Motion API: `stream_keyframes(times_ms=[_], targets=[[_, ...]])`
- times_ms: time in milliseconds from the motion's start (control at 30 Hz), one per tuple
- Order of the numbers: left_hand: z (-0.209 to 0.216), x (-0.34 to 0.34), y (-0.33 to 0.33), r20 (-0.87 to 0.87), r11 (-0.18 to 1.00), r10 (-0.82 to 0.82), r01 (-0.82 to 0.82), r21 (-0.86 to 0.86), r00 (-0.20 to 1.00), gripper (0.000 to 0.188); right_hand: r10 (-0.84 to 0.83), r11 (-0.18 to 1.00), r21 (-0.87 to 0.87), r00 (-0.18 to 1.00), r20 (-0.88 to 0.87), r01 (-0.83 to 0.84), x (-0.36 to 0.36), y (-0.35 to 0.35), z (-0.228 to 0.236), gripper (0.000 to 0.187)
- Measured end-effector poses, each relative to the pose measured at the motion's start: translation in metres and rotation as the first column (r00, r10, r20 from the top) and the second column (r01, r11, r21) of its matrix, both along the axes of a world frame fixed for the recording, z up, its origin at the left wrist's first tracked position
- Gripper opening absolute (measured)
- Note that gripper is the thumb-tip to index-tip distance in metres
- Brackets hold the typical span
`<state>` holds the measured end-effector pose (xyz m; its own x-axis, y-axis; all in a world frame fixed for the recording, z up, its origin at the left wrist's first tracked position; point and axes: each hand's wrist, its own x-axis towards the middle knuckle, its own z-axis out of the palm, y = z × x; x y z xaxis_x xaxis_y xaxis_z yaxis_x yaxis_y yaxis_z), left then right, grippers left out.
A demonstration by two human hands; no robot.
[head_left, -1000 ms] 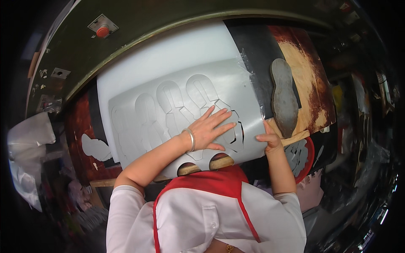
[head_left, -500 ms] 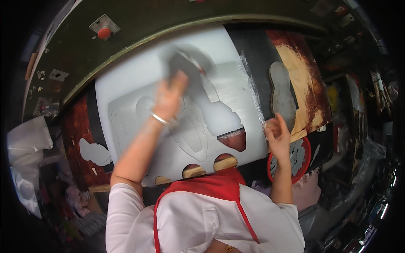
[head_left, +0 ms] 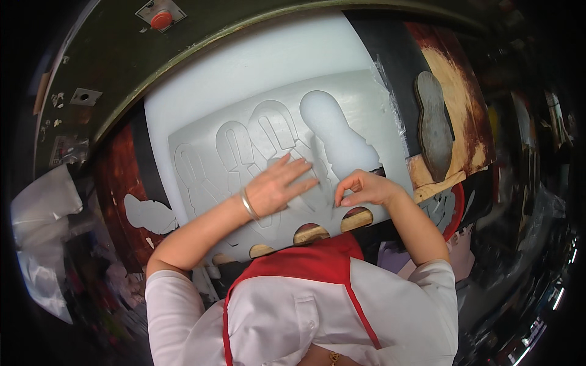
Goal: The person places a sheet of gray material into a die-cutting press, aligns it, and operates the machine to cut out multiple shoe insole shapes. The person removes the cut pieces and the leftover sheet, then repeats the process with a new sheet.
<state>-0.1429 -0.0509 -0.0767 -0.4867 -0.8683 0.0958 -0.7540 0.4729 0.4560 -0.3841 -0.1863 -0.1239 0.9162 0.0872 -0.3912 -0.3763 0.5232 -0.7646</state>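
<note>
A grey sheet (head_left: 360, 85) lies in front of me, with several insole-shaped outlines cut into it. One sole-shaped opening shows the white board (head_left: 244, 58) beneath. My left hand (head_left: 284, 183), with a bangle at its wrist, lies over the cut outlines in the middle of the sheet, fingers spread. Just beside it, between that hand and the sole-shaped opening, my right hand (head_left: 366, 189) has its thumb and forefinger closed together low over the sheet. What they pinch, if anything, I cannot make out. A strip of the sheet near both hands looks blurred.
A sole-shaped cutting die (head_left: 434, 122) rests on the right, by a worn wooden board (head_left: 467, 100). Below it stands a red-rimmed container (head_left: 455, 213) with grey pieces. A loose grey cut-out (head_left: 149, 215) lies at left. A red button (head_left: 161, 20) sits on the green machine beyond.
My left hand has come back from the far side, and the blurred grey piece there is no longer seen. My right hand has moved left, from beside the die onto the sheet.
</note>
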Motion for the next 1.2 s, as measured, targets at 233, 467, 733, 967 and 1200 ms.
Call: stream_keyframes(times_ms=[233, 467, 733, 967, 1200], targets=[[-0.056, 0.004, 0.023, -0.285, 0.999, 0.034, -0.039, -0.011, 0.958, 0.064, -0.137, 0.974, 0.203, 0.977, 0.161, 0.103, -0.005, 0.006, -0.033, 0.02], [-0.028, 0.002, 0.005, -0.297, 0.988, 0.084, -0.118, -0.098, 0.951, 0.064, -0.436, 0.868, 0.313, 0.893, 0.106, 0.387, -0.004, 0.034, -0.014, 0.016], [0.023, 0.051, -0.051, -0.427, 0.944, 0.03, 0.114, 0.308, 0.904, 0.064, -0.384, 0.681, -0.667, 0.923, 0.029, 0.304, -0.002, 0.055, 0.064, 0.038], [0.036, 0.062, -0.054, -0.379, 0.898, 0.13, 0.054, 0.438, 0.916, 0.066, -0.666, 0.45, -0.694, 0.729, 0.159, 0.562, 0.006, 0.072, 0.042, 0.053], [0.023, 0.069, -0.042, -0.431, 0.901, 0.268, -0.064, 0.43, 0.862, 0.041, -0.727, 0.235, -0.754, 0.626, 0.282, 0.613, 0.008, 0.086, 0.028, 0.053]])
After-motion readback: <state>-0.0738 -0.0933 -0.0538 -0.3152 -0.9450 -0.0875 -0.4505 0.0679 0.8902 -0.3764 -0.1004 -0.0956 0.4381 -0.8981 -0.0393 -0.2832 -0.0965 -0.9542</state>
